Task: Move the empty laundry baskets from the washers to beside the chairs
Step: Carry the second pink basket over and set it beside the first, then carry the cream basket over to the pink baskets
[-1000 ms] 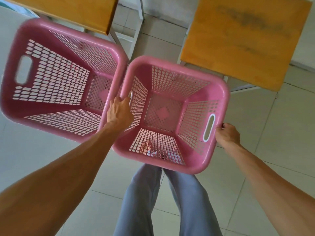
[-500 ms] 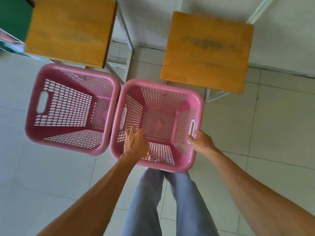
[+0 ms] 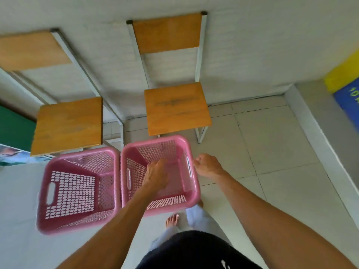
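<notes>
While the left hand [image 3: 156, 176] hangs loose-fingered above the right-hand pink perforated plastic laundry basket [image 3: 191, 199] and the right hand [image 3: 206, 166], loosely curled with an empty grip, sits beside its rim, a stray knock could shove it into the wooden-seated metal chair [image 3: 176, 107].

The person has two bare arms with no sleeves showing on them. The left hand [image 3: 156, 176] and the right hand [image 3: 206, 165] wear no gloves, rings or watch. At 6 o'clock is a black top [image 3: 194, 251] with a small white mark near its bottom edge. Below it are light grey-blue trousers [image 3: 200, 218]. One bare foot [image 3: 172, 220] shows its toes.
</notes>
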